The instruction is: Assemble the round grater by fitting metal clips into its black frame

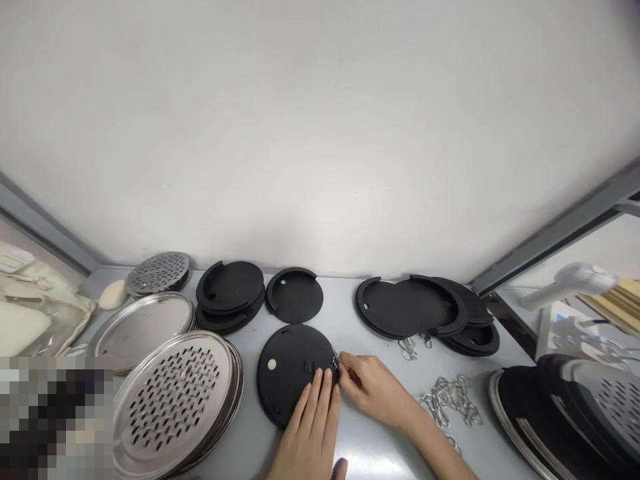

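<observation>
A round black plate (pixel 287 360) with a pale round spot and small slots lies on the grey table in front of me. My left hand (pixel 313 423) rests on its lower right part, fingers stretched out flat. At the plate's right edge, my right hand (pixel 367 387) pinches a small bent metal wire hook (pixel 335 361), which touches the rim. To the right of that hand lies a loose pile of similar wire hooks (pixel 450 397), with a few more hooks (pixel 408 349) farther back.
Black discs with raised rims (pixel 300 297) sit along the wall, one stack (pixel 233 287) left and overlapping ones (pixel 425 307) right. Perforated metal grater plates (pixel 175 393) and metal discs (pixel 145 327) are piled at left. More black and metal plates (pixel 550 413) stand at right.
</observation>
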